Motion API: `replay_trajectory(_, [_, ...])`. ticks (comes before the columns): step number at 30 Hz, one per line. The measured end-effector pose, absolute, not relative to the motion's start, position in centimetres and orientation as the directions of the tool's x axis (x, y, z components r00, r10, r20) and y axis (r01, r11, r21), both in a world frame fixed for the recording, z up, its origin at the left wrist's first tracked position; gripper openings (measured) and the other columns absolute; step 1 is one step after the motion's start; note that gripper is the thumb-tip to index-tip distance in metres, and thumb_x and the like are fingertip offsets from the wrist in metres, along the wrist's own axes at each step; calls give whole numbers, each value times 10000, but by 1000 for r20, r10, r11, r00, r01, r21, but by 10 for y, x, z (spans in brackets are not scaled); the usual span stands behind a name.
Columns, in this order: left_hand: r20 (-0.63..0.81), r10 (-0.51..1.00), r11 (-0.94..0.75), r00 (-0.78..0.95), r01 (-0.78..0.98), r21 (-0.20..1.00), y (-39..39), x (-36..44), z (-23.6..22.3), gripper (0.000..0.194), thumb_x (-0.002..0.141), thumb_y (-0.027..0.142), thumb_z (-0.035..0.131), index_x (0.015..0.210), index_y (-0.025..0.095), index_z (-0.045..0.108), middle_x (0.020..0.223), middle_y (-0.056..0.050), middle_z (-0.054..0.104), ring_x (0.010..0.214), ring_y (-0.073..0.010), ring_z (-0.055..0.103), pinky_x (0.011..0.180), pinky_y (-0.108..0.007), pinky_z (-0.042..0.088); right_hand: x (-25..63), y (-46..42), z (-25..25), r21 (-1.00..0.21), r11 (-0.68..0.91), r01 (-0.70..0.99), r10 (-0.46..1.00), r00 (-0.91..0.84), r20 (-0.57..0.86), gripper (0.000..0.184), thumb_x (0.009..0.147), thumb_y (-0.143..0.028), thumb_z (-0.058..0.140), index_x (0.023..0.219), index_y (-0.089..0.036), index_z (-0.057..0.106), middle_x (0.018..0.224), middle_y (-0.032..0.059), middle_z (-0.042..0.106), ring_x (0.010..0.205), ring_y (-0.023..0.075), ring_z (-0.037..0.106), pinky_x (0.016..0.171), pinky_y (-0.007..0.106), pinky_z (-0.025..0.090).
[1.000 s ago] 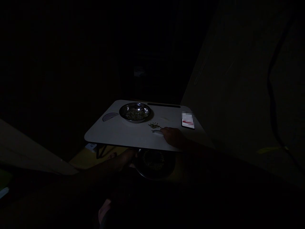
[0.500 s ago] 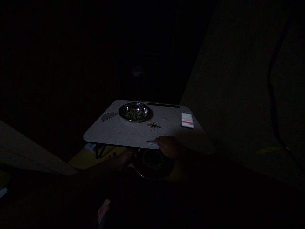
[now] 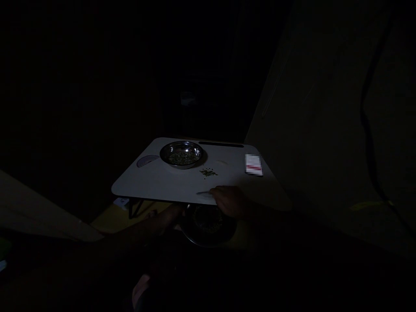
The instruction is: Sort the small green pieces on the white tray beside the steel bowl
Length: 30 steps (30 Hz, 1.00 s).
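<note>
Worktop (image 3: 156,188), white and round-cornered, spans the middle of the frame, and your right hand (image 3: 229,200) lies over its near edge, just right of centre. Those fingers are closed on a pale, thin strip (image 3: 204,193), whose free end points left above the white surface. Your left hand (image 3: 173,212) is below the near edge, left of centre, at the left side of the lower bowl (image 3: 201,244). It is too dark there for you to tell how its fingers are set or how firmly they grip. Your two hands are apart, with the lower bowl between and below them.

The lower bowl sits partly hidden under the near edge at the lower centre of the frame, with small bits dimly visible inside. Loose green grains (image 3: 208,172) lie scattered in a small patch near the middle of the worktop, beyond the strip. Up and left of them stands the steel bowl (image 3: 180,166), upright, with similar grains covering its bottom.

To your right on the worktop is a phone (image 3: 253,164), its bright face pixelated. A semicircular print (image 3: 147,161) is just left of the steel bowl, and a dark slot (image 3: 221,144) runs along the far edge. A dark cable (image 3: 365,117) hangs down the wall (image 3: 325,130) at the right of the frame.
</note>
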<state>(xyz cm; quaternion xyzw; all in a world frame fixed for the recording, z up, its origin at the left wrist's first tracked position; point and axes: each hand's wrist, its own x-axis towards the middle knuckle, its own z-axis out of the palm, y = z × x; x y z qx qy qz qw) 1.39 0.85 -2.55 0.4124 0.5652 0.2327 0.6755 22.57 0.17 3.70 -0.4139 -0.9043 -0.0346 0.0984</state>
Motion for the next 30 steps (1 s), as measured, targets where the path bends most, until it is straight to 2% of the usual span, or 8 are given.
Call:
replay_trajectory(4, [-566,788,536,243,184,824,10,13,-31,164,541,160,438,699,143,481,539,-8,531,473,-144,531,492,-269,426,241,22,34,13,486,874,862,-482,161,262,779,-173,320,972,-158,497,894,61,576,755,134,521,639,232,358])
replay_trajectory(10, [-576,776,566,258,118,816,13,13,-37,243,534,129,435,766,143,504,579,-2,529,500,-135,524,487,-281,441,256,48,25,85,382,920,904,-391,170,290,780,-169,300,996,-142,490,947,83,569,824,157,521,673,246,364])
replay_trajectory(19, [-598,777,580,196,146,802,7,18,-23,129,527,106,437,634,156,490,490,3,507,422,-121,489,395,-217,392,235,54,27,151,429,890,882,-450,142,325,757,-158,295,1032,-170,467,946,70,567,772,174,531,617,271,377])
replay_trajectory(24, [-596,789,577,154,152,803,6,17,-31,111,549,139,441,643,160,496,467,6,498,419,-124,491,415,-225,391,231,49,30,135,474,870,863,-489,124,316,752,-149,300,1015,-155,476,933,80,570,786,165,521,634,263,368])
replay_trajectory(30, [-598,781,573,182,172,801,6,17,-25,152,550,139,439,689,157,499,481,5,510,444,-141,512,445,-246,404,230,43,30,108,517,849,837,-528,146,280,760,-150,307,973,-163,488,904,70,571,800,148,509,658,242,351])
